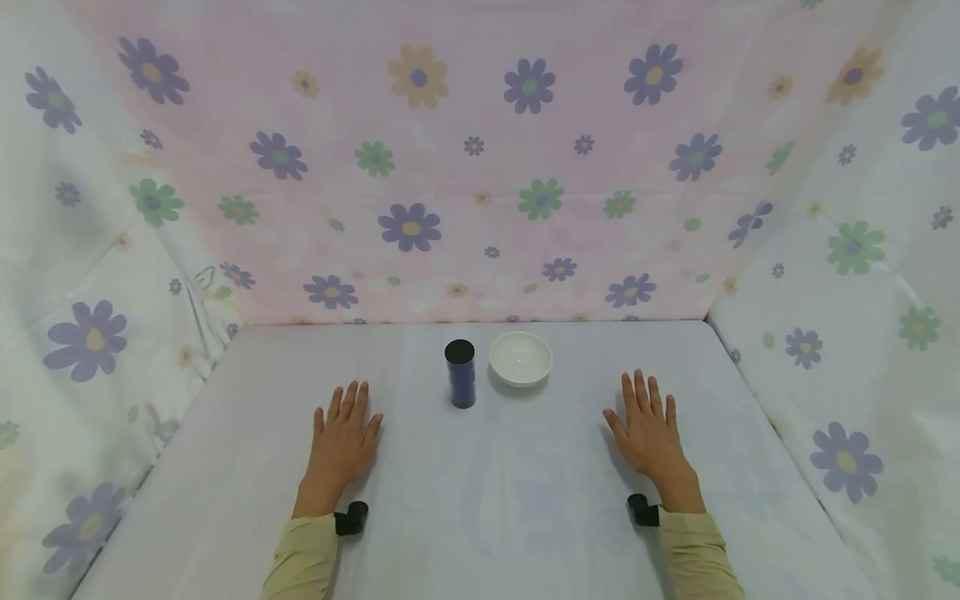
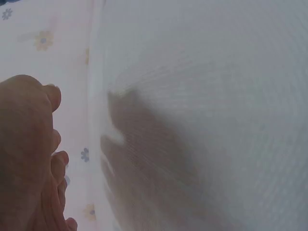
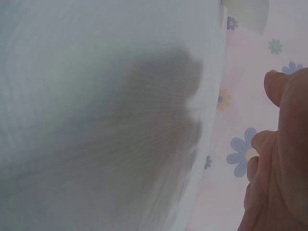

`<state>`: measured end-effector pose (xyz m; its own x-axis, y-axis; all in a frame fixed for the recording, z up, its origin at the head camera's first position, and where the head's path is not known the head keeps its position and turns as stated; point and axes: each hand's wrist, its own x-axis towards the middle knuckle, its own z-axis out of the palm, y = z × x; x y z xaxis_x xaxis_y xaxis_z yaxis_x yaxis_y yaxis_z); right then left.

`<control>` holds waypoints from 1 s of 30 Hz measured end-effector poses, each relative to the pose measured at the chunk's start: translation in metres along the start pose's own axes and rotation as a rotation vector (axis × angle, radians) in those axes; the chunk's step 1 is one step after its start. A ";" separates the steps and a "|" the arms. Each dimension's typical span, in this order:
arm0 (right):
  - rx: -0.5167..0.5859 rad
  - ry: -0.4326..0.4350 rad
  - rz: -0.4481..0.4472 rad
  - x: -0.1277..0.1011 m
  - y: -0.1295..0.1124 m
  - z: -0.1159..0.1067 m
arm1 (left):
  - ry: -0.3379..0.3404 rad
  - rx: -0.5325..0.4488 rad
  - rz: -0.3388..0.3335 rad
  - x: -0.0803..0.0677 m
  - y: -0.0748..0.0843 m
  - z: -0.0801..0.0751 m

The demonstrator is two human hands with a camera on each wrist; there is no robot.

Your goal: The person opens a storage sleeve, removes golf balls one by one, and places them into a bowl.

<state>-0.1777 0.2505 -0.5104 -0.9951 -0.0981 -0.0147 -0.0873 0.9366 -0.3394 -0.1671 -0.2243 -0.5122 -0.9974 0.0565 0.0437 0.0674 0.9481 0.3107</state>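
Observation:
My left hand [image 1: 343, 442] is held palm down over the left part of the white table, fingers straight and pointing away from me. On the right side my right hand [image 1: 651, 433] lies the same way, its thumb spread toward the middle. Both hold nothing. Between them, farther back, a dark blue cylindrical container [image 1: 462, 379] with a black top stands upright. A white bowl [image 1: 521, 360] sits just right of it, and its edge also shows at the top of the right wrist view. Each wrist view shows a hand's shadow on the white surface.
The white table [image 1: 495, 500] ends at a flowered cloth [image 1: 480, 167] hanging along the back. More flowered cloth [image 1: 847, 350] hangs on the left and right sides. Each wrist carries a small black camera [image 1: 351, 518] at the sleeve's end.

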 end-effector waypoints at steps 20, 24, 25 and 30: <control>0.276 0.049 -0.138 0.033 -0.005 -0.004 | -0.069 -0.552 0.119 0.043 0.038 0.021; 0.350 0.080 -0.184 0.039 -0.020 -0.009 | -0.045 -0.628 0.149 0.051 0.056 0.025; 0.363 0.089 -0.195 0.040 -0.024 -0.010 | -0.039 -0.641 0.146 0.052 0.060 0.026; 0.429 0.127 -0.227 0.045 -0.044 -0.015 | -0.006 -0.720 0.122 0.061 0.080 0.031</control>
<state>-0.2194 0.2099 -0.4824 -0.9535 -0.2162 0.2102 -0.3015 0.6709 -0.6775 -0.2231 -0.1355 -0.5137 -0.9817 0.1525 0.1137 0.1754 0.4943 0.8514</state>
